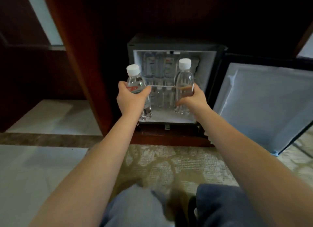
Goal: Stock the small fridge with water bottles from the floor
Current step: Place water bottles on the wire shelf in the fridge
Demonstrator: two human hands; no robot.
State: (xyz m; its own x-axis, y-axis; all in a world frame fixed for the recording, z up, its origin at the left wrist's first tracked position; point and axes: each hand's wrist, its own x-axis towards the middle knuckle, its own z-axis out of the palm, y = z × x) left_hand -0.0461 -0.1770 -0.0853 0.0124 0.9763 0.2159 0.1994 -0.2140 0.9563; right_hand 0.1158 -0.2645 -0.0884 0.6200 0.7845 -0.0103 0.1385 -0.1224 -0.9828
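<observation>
The left hand (130,99) hides the middle of the left bottle (136,81); only a scrap of label shows above its fingers (122,87). Fingers of the right hand (194,99) show warped through the right bottle (183,79). Between the 2 sets of fingertips, stored bottles (157,65) blur together, count unclear. Right of them, the fridge door (262,104) leaves the picture.
</observation>
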